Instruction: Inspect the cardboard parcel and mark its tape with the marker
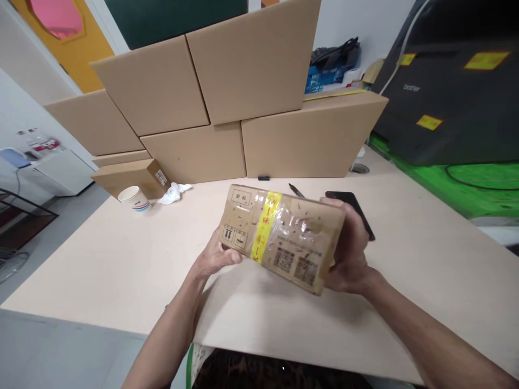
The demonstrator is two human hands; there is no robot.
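— Two hands are seen on one parcel [281, 237]. How is it gripped?

— The parcel is clasped at both ends. The left hand [214, 256] is closed on its left end, thumb laid over the lower front edge. The right hand [351, 254] is wrapped around its right end, fingers curled over the top.

— Where is the parcel held?

— It is held above the table [101, 259], clear of the surface and tilted, the right end lower and nearer the person. A band of yellow tape [265, 226] is run across it, clear tape is stuck over the middle, and printed codes are seen on the near face.

— What is lying close to the parcel?

— A black phone [360, 210] is lying on the table just behind the parcel, partly hidden by the right hand. A black pen [297, 190] is lying behind the parcel too, a little further back. A paper cup [133, 198] is standing well off to the parcel's left, with a crumpled white tissue [173, 193] beside the cup.

— And further back?

— Large cardboard boxes [251, 70] are stacked behind the parcel along the table's far edge. A dark printer [454, 86] is seen to the parcel's right, well apart from it.
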